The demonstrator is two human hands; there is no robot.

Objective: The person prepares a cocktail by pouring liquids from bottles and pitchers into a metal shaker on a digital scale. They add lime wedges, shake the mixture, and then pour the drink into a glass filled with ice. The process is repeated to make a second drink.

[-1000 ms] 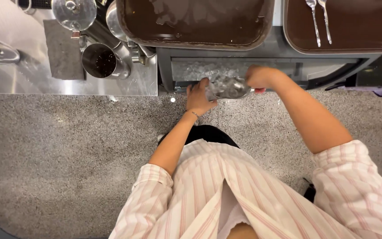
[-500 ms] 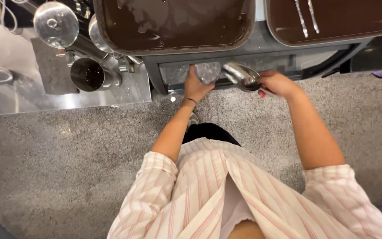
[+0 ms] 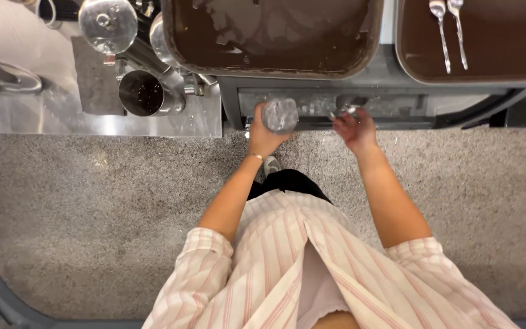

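Head view, progress: the glass (image 3: 280, 114) looks already filled with ice; scoop (image 3: 347, 111) not yet let go.
Left hand (image 3: 264, 135): arm stretched forward, fingers wrapped round the glass, held over the ice bin (image 3: 318, 105).
Right hand (image 3: 354, 129): arm stretched forward, fingers closed on the scoop at the bin's edge.

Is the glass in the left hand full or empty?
Full: the glass in the left hand is packed to the rim with pale ice.
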